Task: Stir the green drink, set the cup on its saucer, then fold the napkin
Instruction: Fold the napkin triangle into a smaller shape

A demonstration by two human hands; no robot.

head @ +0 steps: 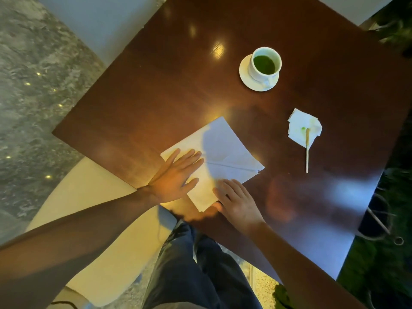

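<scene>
A white napkin (225, 152) lies on the dark wooden table (169, 90) near its front corner, with a crease running across it. My left hand (176, 175) rests flat on the napkin's left part, fingers spread. My right hand (236, 199) presses on the napkin's near corner, its thumb at the paper's edge. A white cup (265, 63) of green drink stands on its white saucer (245, 74) at the far right. A wooden stirrer (307, 150) lies with its tip on a small crumpled tissue (301, 126) stained green.
A cream chair seat (89, 197) is at the left below the table's edge. My legs in dark trousers (200, 275) are beneath the near corner. Dark plants (390, 253) fill the right side beyond the table.
</scene>
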